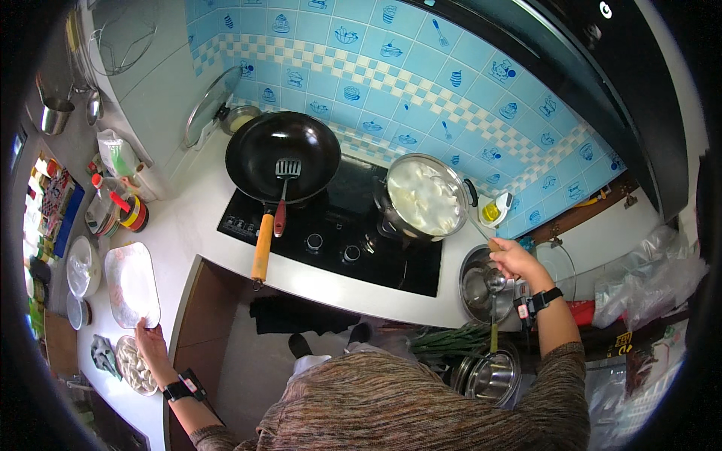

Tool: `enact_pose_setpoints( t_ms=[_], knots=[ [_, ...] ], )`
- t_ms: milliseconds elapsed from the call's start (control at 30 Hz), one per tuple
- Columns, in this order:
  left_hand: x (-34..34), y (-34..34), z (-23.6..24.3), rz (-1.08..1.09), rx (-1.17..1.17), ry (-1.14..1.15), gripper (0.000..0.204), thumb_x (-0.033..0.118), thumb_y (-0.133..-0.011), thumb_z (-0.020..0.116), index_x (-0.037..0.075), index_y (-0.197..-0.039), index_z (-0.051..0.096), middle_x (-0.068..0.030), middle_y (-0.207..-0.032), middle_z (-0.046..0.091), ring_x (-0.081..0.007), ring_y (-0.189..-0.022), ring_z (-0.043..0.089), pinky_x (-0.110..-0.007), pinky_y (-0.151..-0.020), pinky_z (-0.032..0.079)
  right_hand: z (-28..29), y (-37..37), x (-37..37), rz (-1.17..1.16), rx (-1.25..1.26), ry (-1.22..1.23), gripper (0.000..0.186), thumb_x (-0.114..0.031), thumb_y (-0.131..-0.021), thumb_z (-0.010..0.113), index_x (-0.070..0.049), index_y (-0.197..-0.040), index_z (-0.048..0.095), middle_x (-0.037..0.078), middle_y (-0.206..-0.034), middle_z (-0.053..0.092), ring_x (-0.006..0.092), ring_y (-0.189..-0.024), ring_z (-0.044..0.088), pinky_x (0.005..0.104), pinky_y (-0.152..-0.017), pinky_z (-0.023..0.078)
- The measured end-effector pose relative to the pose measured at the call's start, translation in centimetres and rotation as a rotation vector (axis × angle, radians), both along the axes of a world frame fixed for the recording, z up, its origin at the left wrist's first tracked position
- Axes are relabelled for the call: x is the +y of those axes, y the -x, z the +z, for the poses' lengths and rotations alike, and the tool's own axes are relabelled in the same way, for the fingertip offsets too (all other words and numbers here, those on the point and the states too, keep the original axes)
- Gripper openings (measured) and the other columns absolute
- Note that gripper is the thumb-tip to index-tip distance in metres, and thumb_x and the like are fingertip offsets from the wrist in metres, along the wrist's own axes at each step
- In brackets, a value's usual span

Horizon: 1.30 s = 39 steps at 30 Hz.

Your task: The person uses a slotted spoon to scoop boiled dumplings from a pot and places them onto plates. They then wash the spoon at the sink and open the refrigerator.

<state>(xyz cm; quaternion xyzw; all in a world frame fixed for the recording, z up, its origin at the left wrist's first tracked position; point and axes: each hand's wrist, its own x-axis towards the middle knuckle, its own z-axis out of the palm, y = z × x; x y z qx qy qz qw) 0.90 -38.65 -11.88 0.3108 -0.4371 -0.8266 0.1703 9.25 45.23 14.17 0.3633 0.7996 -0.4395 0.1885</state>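
While a white tray point(131, 284) lies on the bench point(184, 199) at the far left, its long side running from twelve to six o'clock, the left hand point(153, 353) pinches the near rim, its grip almost closed. The tray is between eleven and twelve o'clock from that grip. A plate point(119, 361) of dumplings is just beside it, near eight o'clock. Then comes a black wok point(256, 150) holding a slotted spatula point(287, 170); its orange handle points to six o'clock, in the way between tray and pot. The pot point(389, 197) of dumplings in cloudy water is at ten o'clock from the right hand point(515, 259), the nearer one. That grip is closed around a cooking tool point(493, 245), whose metal stem points at the pot; I can't tell where it ends. A steel bowl point(475, 287) sits near eight o'clock from it.
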Motion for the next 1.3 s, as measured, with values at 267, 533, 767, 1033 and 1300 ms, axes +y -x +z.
enact_pose_setpoints(
  t_ms=[267, 533, 767, 1033, 1300],
  knots=[
    [10.0, -1.4, 8.4, -0.103, -0.035, -0.095, 0.014, 0.013, -0.087, 0.060, 0.012, -0.100, 0.059, 0.0003, -0.094, 0.067, -0.0125, -0.077, 0.064, -0.026, -0.060, 0.049, 1.6, -1.6, 5.6, -0.129, -0.045, 0.516, 0.043, -0.013, -0.092, 0.053, -0.004, -0.132, 0.041, 0.002, -0.062, 0.050, 0.0106, -0.039, 0.043, 0.0261, -0.035, 0.034],
    [17.7, -1.6, 15.3, -0.216, 0.051, -0.128, 0.024, 0.009, -0.088, 0.058, 0.005, -0.112, 0.055, -0.0073, -0.108, 0.065, -0.0180, -0.093, 0.066, -0.032, -0.072, 0.058, -3.3, -2.1, 9.0, -0.130, -0.055, 1.034, 0.037, -0.018, -0.097, 0.044, -0.009, -0.132, 0.045, 0.003, -0.066, 0.052, 0.0102, -0.041, 0.042, 0.0255, -0.036, 0.032],
    [22.4, -2.5, 18.8, -0.287, 0.143, -0.146, 0.034, 0.004, -0.087, 0.055, 0.002, -0.121, 0.050, -0.0090, -0.111, 0.062, -0.0228, -0.098, 0.064, -0.037, -0.081, 0.058, -9.6, -1.1, 8.3, -0.150, 0.019, 1.442, 0.037, -0.020, -0.099, 0.040, -0.012, -0.134, 0.048, 0.002, -0.069, 0.053, 0.0073, -0.038, 0.037, 0.0226, -0.036, 0.029],
    [27.3, -4.3, 20.9, -0.391, 0.165, -0.115, 0.050, 0.002, -0.082, 0.054, 0.002, -0.131, 0.044, -0.0101, -0.122, 0.057, -0.0240, -0.107, 0.060, -0.037, -0.090, 0.052, -13.9, 0.2, 6.1, -0.171, 0.123, 1.657, 0.038, -0.021, -0.101, 0.036, -0.012, -0.137, 0.044, 0.001, -0.068, 0.053, 0.0064, -0.037, 0.037, 0.0212, -0.037, 0.032],
    [32.6, -5.5, 22.3, -0.473, 0.207, -0.151, 0.059, -0.004, -0.079, 0.052, -0.002, -0.136, 0.036, -0.0157, -0.130, 0.051, -0.0294, -0.116, 0.056, -0.043, -0.097, 0.050, -15.4, -0.2, 4.9, -0.170, 0.265, 1.667, 0.039, -0.022, -0.101, 0.036, -0.013, -0.138, 0.043, -0.001, -0.067, 0.051, 0.0056, -0.037, 0.038, 0.0209, -0.037, 0.033]
  ],
)
